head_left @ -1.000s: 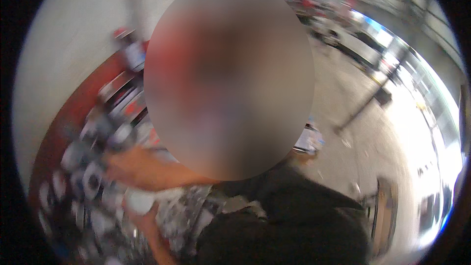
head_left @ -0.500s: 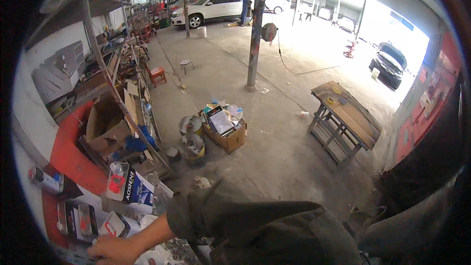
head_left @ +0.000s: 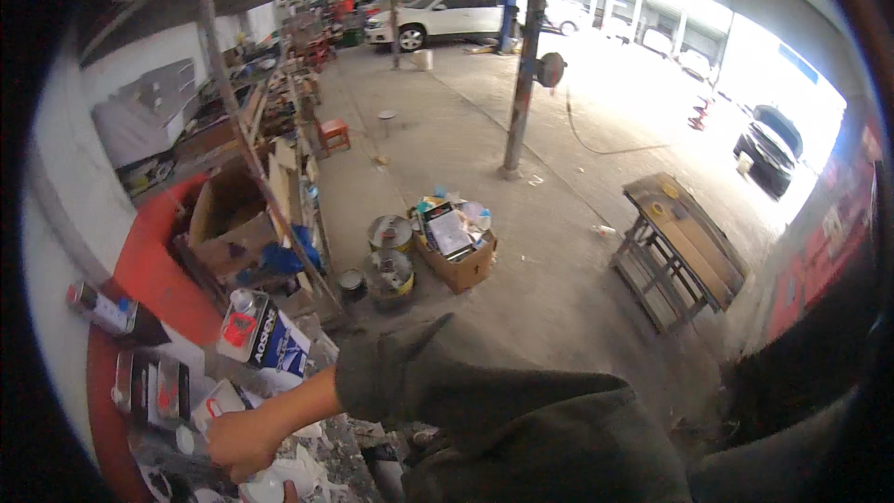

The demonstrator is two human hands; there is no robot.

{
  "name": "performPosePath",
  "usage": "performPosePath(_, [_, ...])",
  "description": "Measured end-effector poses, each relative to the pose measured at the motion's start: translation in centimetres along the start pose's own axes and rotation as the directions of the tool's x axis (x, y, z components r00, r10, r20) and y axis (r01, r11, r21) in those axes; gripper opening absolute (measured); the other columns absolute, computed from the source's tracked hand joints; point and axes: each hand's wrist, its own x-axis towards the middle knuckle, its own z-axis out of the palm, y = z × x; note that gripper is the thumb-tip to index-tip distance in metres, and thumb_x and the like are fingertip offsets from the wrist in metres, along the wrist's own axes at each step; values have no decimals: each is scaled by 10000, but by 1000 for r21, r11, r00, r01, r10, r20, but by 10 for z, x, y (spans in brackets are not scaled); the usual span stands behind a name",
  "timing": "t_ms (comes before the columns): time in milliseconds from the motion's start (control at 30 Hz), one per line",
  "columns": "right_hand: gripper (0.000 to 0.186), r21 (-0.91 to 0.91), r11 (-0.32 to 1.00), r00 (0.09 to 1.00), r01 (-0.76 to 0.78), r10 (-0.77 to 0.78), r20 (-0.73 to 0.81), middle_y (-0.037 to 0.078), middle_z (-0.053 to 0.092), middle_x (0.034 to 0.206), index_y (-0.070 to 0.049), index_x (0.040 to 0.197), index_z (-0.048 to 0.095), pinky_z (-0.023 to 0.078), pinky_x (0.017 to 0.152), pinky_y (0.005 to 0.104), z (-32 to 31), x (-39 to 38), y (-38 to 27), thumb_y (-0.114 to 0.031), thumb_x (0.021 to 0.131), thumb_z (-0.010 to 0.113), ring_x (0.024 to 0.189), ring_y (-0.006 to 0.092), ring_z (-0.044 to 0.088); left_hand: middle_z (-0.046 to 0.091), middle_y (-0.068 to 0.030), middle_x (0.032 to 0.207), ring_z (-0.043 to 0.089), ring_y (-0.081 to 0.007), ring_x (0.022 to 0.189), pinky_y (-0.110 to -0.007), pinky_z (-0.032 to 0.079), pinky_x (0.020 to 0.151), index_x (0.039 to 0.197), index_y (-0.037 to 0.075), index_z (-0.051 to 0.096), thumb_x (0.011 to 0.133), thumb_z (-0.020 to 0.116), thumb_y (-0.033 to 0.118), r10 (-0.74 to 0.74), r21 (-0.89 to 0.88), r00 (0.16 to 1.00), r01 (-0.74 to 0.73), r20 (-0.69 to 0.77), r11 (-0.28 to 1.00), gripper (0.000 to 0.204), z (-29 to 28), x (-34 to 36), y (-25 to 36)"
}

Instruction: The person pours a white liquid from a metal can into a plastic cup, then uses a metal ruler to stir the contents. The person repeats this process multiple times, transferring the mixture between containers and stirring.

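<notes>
My right hand (head_left: 244, 444) reaches in from the lower right in a dark sleeve, its fingers curled and closed. Whatever it grips is hidden. Just beyond it stands a light-topped can (head_left: 222, 401) with a red handle. A small white disc (head_left: 185, 439) lies by the fingertips. At the bottom edge, only one fingertip of my left hand (head_left: 291, 492) shows, against a white cup-like thing (head_left: 264, 483); its other fingers are out of view. Crumpled white paper (head_left: 312, 475) lies beside the cup-like thing. Behind are a blue-and-white labelled can (head_left: 279, 345) and dark rectangular cans (head_left: 172, 389).
Another can (head_left: 101, 309) stands by the wall. Beyond the bench are paint drums (head_left: 391, 275), a cardboard box of rubbish (head_left: 466, 270), and a shelf post (head_left: 244, 144) slanting up at left. A wooden workbench (head_left: 689, 240) stands at right, a steel column (head_left: 524, 84) mid-floor.
The whole view has shifted rightward. My right hand has drawn a little away from the wall side, and more of the white cup-like thing now shows beneath it.
</notes>
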Motion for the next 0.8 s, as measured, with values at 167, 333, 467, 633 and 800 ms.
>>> performPosePath(167, [342,171,977,989,124,-109,-97,228,644,741,13,818,655,498,651,513,28,-13,-2,-324,796,701,740,431,649,552,-123,1287,553,-259,1145,-432,463,1001,1360,43,444,621,902,77,-101,-75,995,100,-1,992,870,-2,-5,33])
performPosePath(333, [265,251,929,926,273,-183,-330,183,595,711,-35,813,587,460,596,482,-20,2,-36,-263,876,708,686,408,619,526,-75,1256,531,-232,1196,-397,415,1061,1327,49,408,594,934,87,-133,-336,991,134,27,932,903,-9,-33,76])
performPosePath(467, [237,225,930,942,292,-240,-233,168,595,711,-36,841,601,452,566,460,-27,15,-48,-241,889,710,665,380,624,510,-90,1303,527,-229,1223,-377,465,1027,1386,70,358,575,936,27,-206,-420,979,186,-3,888,997,-23,-48,82])
performPosePath(633, [217,216,944,954,251,-204,-219,149,559,664,-61,780,598,435,546,434,27,3,-5,-213,886,711,600,378,569,525,-110,1308,536,-261,1203,-407,433,1060,1432,47,328,598,952,146,-137,-7,988,137,-70,991,1046,-22,-38,56])
performPosePath(800, [287,158,950,955,267,-240,-175,119,581,841,-75,874,577,442,650,485,64,2,-9,-316,766,689,779,355,597,506,-144,1367,519,-300,1212,-439,434,1043,1457,31,348,658,915,158,-162,-140,986,155,-41,978,989,-13,-19,23])
